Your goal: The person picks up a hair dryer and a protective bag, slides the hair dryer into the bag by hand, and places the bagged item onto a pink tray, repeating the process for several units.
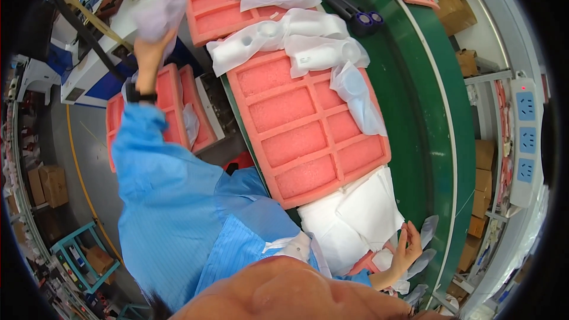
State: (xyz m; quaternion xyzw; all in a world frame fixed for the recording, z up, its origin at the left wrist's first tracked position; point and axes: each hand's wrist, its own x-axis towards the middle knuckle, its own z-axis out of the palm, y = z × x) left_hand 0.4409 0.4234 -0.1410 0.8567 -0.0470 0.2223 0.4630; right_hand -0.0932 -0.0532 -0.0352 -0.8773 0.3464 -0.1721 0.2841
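Observation:
Far out to the left, my left hand (149,53) is closed around a translucent plastic bag (159,15), smeared by motion; what the bag contains is not clear. A dark band circles that wrist. My right hand (408,250) is low on the right, fingers loosely bent and apart, its fingertips at the corner of a stack of white sheets (355,210). Nothing shows in its grasp. Between my arms lies a pink foam tray (290,120) with empty compartments. Bagged white rounded parts (323,53) lie across its far end, and another bagged part (357,98) rests along its right side.
Another pink tray (213,9) with bagged parts lies beyond. More pink foam trays (169,104) sit below my left arm, beside a white-and-blue machine (89,86). Dark handheld devices (358,22) lie on the green belt (415,118). A power strip (524,142) is at far right.

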